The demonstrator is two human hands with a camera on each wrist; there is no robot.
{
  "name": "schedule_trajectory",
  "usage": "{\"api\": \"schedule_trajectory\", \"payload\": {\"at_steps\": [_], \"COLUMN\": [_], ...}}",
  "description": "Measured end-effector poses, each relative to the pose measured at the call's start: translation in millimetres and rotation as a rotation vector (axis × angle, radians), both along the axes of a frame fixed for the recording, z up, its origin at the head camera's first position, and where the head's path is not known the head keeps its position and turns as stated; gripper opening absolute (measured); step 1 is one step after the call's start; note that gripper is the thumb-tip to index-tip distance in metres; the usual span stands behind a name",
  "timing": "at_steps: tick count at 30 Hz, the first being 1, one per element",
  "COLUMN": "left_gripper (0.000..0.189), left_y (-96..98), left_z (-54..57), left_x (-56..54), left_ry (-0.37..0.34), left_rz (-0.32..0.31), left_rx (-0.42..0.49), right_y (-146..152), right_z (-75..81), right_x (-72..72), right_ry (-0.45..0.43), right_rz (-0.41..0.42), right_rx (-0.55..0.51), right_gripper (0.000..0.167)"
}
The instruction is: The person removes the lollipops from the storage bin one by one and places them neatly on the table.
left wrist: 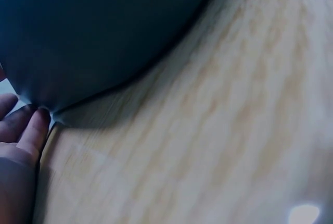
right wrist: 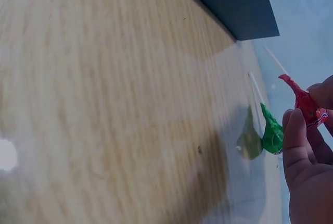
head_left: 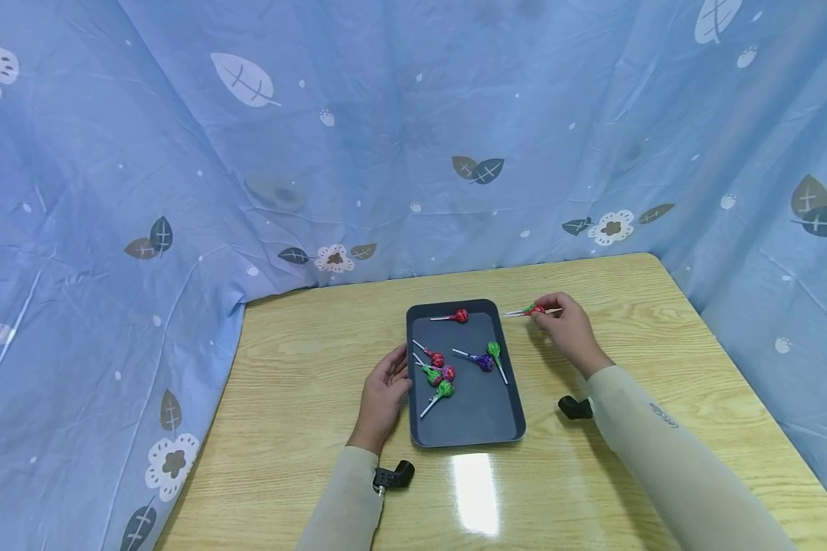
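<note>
A dark grey tray [head_left: 465,425] holds several wrapped lollipops, among them a red one [head_left: 461,315], a purple one [head_left: 485,362] and a green one [head_left: 494,350]. My left hand [head_left: 384,394] touches the tray's left side, with fingertips [left wrist: 40,115] against its outer wall in the left wrist view. Off the tray's far right corner, my right hand [head_left: 563,327] pinches a red lollipop [right wrist: 307,105] between thumb and fingers, its white stick pointing toward the tray. Just beside the fingers is another green lollipop [right wrist: 272,133]. A further white stick [head_left: 555,310] shows by the hand in the head view.
The tray stands on a wood-grain table [head_left: 303,383]. Behind and around the table hangs a blue curtain [head_left: 386,191] with leaf and flower prints. Both wrists wear black camera mounts; the right one [head_left: 575,407] stands out over the table.
</note>
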State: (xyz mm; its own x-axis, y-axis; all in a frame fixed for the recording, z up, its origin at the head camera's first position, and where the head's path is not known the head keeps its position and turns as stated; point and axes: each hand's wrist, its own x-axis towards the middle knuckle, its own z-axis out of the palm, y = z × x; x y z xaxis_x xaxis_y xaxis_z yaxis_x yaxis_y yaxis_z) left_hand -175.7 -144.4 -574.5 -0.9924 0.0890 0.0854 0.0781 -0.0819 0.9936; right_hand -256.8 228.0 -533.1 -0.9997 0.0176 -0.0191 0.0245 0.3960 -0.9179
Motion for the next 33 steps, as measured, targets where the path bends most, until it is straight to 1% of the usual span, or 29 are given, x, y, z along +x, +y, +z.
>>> {"api": "schedule_trajectory", "payload": {"at_steps": [4, 9, 14, 18, 25, 33], "left_gripper": [0.063, 0.064, 0.064, 0.065, 0.065, 0.065], "left_y": [-0.2, -0.5, -0.4, -0.1, 0.1, -0.2], "left_z": [0.2, -0.3, -1.3, -1.2, -0.3, 1.9], "left_x": [-0.5, -1.0, -1.1, -0.8, -0.1, 0.3], "left_ry": [-0.012, -0.018, -0.014, -0.003, -0.012, -0.01], "left_rz": [0.003, 0.005, 0.008, 0.003, 0.0, 0.001], "left_rx": [0.0, -0.003, -0.002, -0.005, -0.004, -0.004], "right_y": [1.5, 4.4, 6.2, 7.2, 8.2, 8.8], "right_z": [-2.8, -5.0, -7.8, -11.0, -15.6, -17.7], "right_x": [0.9, 2.7, 4.1, 4.6, 3.6, 1.8], "right_ry": [0.0, 0.002, -0.02, -0.032, -0.015, -0.019], "right_rz": [-0.014, -0.031, -0.033, -0.038, -0.038, -0.035], "right_rx": [0.013, 0.026, 0.026, 0.049, 0.084, 0.081], "right_gripper": [0.033, 0.034, 0.035, 0.035, 0.032, 0.035]}}
